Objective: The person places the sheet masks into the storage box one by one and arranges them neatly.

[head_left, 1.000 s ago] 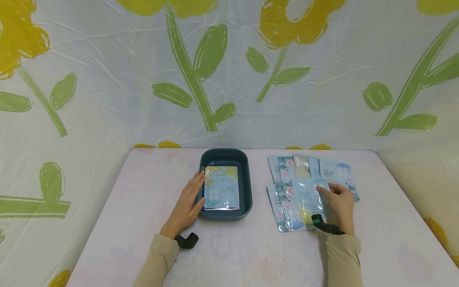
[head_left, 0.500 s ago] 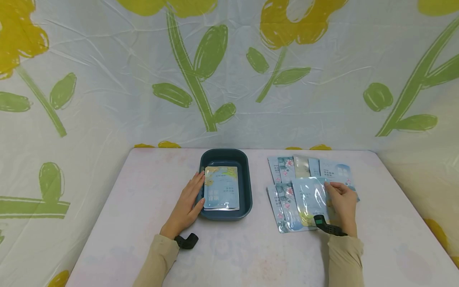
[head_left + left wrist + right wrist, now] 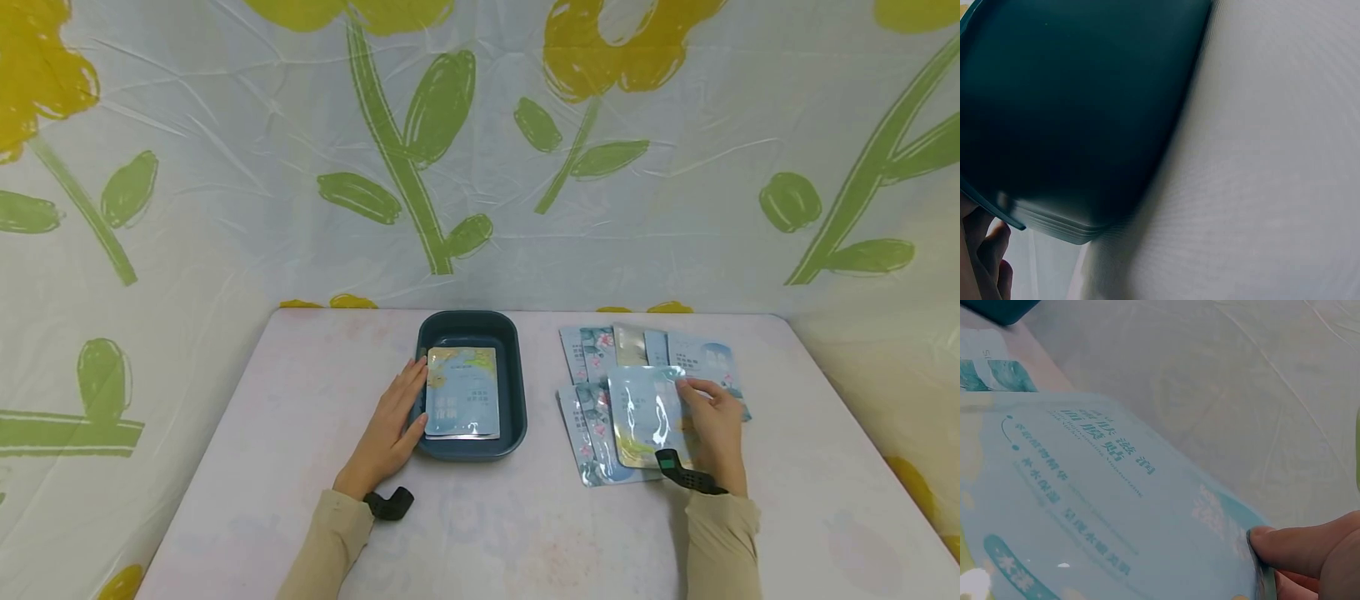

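My right hand [image 3: 712, 417] pinches the right edge of a shiny light-blue sachet [image 3: 647, 417] and holds it lifted and tilted over the spread of similar sachets [image 3: 600, 433] on the table's right side. In the right wrist view the sachet [image 3: 1097, 506] fills the frame, with my thumb [image 3: 1310, 547] on its edge. My left hand [image 3: 390, 425] rests flat against the left wall of a dark teal tray [image 3: 513, 392], which holds one sachet [image 3: 463, 392]. The left wrist view shows the tray's dark wall [image 3: 1079, 106] close up.
More sachets [image 3: 660, 350] lie in a row behind the held one. The table [image 3: 510, 525] is pale pink, with flower-printed plastic sheeting [image 3: 480, 150] rising behind and at both sides. Black wrist straps [image 3: 390, 502] sit on both forearms.
My right hand has lifted the sachet off the pile and tilted it, moving it slightly left. The left hand and tray stay still.
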Available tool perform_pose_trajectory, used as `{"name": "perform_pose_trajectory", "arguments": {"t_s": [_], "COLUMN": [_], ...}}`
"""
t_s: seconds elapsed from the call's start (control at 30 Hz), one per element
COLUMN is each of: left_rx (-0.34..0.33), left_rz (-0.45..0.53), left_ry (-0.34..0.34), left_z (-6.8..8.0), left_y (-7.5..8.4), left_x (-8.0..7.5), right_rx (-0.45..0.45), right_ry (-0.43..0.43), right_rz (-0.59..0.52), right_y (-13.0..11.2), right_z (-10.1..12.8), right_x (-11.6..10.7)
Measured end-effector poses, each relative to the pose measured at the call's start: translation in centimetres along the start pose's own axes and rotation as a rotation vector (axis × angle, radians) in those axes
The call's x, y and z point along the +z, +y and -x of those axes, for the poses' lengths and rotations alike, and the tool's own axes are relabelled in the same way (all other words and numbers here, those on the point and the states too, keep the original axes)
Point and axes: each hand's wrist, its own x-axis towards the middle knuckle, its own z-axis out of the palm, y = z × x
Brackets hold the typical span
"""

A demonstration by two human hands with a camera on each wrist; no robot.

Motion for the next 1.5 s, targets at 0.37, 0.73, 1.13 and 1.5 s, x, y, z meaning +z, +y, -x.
{"name": "perform_pose_trajectory", "arguments": {"t_s": [0.37, 0.73, 1.13, 1.5], "left_rx": [0.007, -0.006, 0.006, 0.011], "left_rz": [-0.001, 0.002, 0.007, 0.006], "left_ry": [0.007, 0.003, 0.006, 0.01], "left_z": [0.1, 0.2, 0.1, 0.0], "left_y": [-0.2, -0.1, -0.1, -0.2], "left_x": [0.1, 0.0, 0.1, 0.1], "right_rx": [0.017, 0.065, 0.054, 0.022], "right_ry": [-0.071, -0.103, -0.169, -0.231], "right_rz": [-0.097, -0.226, -0.391, -0.393], "right_y": [-1.9, -4.3, -6.8, -9.5], "right_z": [0.9, 1.9, 2.9, 4.4], "right_x": [0.5, 2.6, 5.9, 9.3]}}
